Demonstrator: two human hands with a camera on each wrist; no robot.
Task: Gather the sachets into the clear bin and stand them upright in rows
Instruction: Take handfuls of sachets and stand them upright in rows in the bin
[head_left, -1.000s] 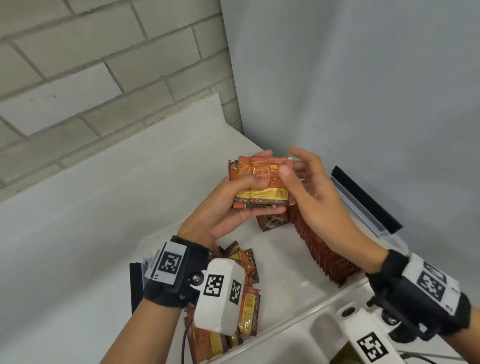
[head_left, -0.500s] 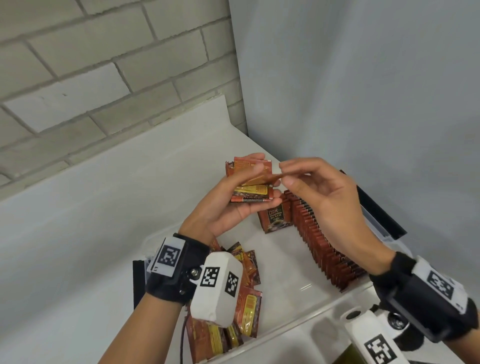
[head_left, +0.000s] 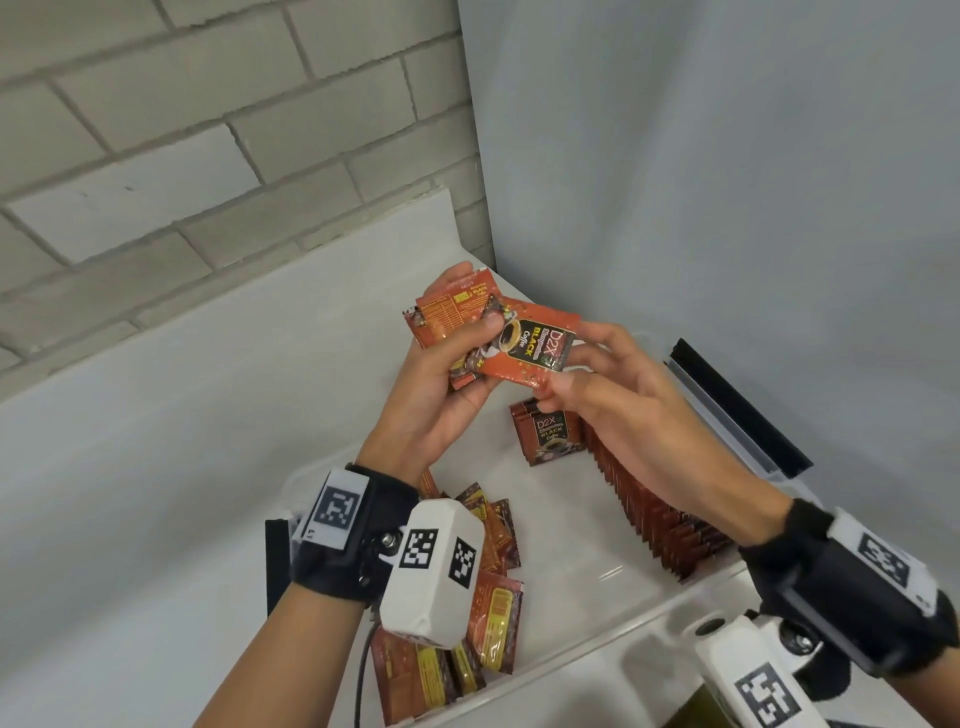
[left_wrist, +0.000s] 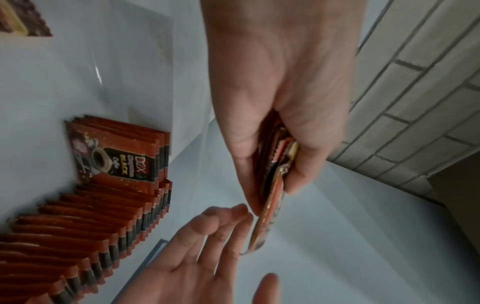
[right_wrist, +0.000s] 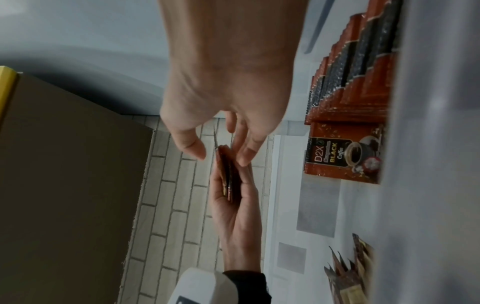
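My left hand (head_left: 467, 325) grips a fanned stack of red-orange sachets (head_left: 441, 322) above the clear bin (head_left: 649, 605), thumb pressing on top. The top sachet (head_left: 524, 348) sticks out to the right, printed face up. My right hand (head_left: 576, 364) has its fingertips on that sachet's free end; in the left wrist view its thumb stands apart from the sachet (left_wrist: 259, 230). A long row of upright sachets (head_left: 649, 514) lines the bin's right side, with a short second row (head_left: 550, 436) at its far end. Loose sachets (head_left: 493, 613) lie in the bin's near left corner.
The bin stands on a white table (head_left: 156, 467) in a corner between a brick wall (head_left: 208, 130) and a plain grey wall (head_left: 727, 182). A black strip (head_left: 737, 405) runs along the bin's far right edge. The bin's middle floor (head_left: 561, 525) is bare.
The squared stack in my left hand has fanned out. Its top sachet has slid out to the right and now shows its printed face, with my right fingers at its end.
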